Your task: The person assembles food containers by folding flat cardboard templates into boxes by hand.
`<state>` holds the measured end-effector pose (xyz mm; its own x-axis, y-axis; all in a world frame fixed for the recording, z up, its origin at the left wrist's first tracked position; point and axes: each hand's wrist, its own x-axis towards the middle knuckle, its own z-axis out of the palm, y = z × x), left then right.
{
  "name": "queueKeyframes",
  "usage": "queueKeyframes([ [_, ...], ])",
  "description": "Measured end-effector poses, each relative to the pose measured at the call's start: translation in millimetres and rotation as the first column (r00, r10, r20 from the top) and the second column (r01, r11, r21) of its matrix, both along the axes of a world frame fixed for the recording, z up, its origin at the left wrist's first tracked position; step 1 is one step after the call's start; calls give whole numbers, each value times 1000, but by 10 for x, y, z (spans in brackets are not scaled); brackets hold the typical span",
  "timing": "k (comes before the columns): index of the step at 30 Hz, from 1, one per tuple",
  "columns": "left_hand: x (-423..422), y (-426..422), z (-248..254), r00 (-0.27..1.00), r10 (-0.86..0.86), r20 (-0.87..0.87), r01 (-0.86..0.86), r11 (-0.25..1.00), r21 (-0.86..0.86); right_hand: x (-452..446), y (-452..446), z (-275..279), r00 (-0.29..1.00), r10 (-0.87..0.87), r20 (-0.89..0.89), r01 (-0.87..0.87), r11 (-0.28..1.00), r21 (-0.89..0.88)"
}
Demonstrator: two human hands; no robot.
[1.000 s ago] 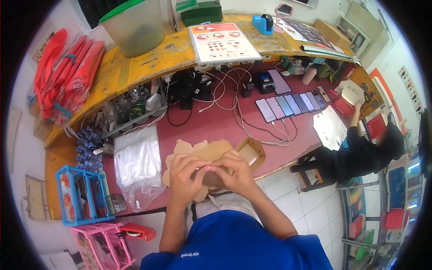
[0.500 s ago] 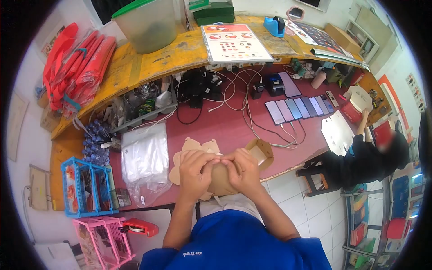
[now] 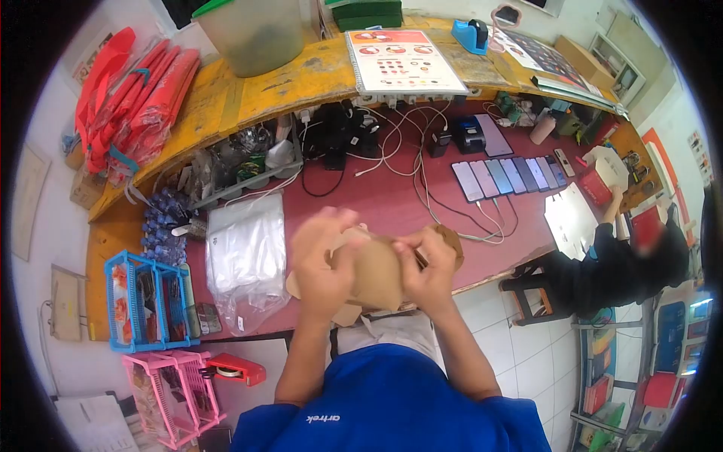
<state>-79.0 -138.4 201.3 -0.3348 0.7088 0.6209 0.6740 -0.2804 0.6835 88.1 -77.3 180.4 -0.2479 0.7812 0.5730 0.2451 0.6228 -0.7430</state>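
A brown cardboard box piece (image 3: 379,275), partly folded, is held in front of my body at the table's near edge. My right hand (image 3: 431,271) pinches its right side between thumb and fingers. On the left side of the piece is my left hand (image 3: 322,256), its fingers smeared by motion, the thumb close to the card. Beneath and beside my left hand, flat die-cut cardboard (image 3: 346,314) shows in part on the table. Just behind my right hand stands another brown cardboard box (image 3: 450,239), mostly covered by the hand.
Clear plastic bags (image 3: 245,248) lie left of my hands. Blue baskets (image 3: 151,301) and a pink rack (image 3: 173,395) stand further left. Several phones (image 3: 504,178) line the red table (image 3: 361,200), with cables between. At right a person (image 3: 629,252) sits near a white sheet (image 3: 570,218).
My hands have moved apart from their meeting point at the top of the cardboard. The right hand shifted right, over the other box. The brown piece now shows a wider face. The view shifted slightly.
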Motion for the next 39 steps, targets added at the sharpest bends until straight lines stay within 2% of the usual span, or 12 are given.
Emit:
queueKeyframes([
  [1,-32,-49,32,984,140,112,-144,989,26,35,31,-23,997,-71,-31,72,997,26],
  [2,-163,-92,-120,925,77,371,-74,997,-22,82,79,-65,997,-72,-28,73,997,27],
  [3,-262,-110,-317,924,77,374,-73,997,-24,131,119,-126,992,-76,-104,72,996,-46],
  [5,-360,-123,-539,567,-242,787,397,918,-3,163,137,-139,980,-85,-181,65,991,-115],
  [6,-283,-183,-569,343,-259,903,563,826,23,163,136,-111,980,-73,-185,54,993,-106],
  [7,-258,-161,-599,343,-259,903,561,828,25,159,133,-84,981,-59,-187,42,994,-97],
  [9,-229,-146,-656,173,-248,953,755,655,34,121,98,-37,982,-13,-189,4,999,-52],
  [13,-262,-45,-485,220,-313,924,793,608,17,133,150,4,986,125,-108,-101,973,208],
  [17,-282,-67,-347,199,-358,912,831,556,37,315,211,198,982,191,-3,-185,953,238],
  [22,-137,-102,-143,152,-351,924,829,554,75,562,329,418,890,282,357,-430,778,457],
  [31,-145,-100,-95,165,-335,928,806,587,68,598,380,536,825,306,475,-533,701,474],
  [39,-214,-103,-216,176,-468,866,826,548,128,530,316,599,838,244,487,-507,676,535],
])
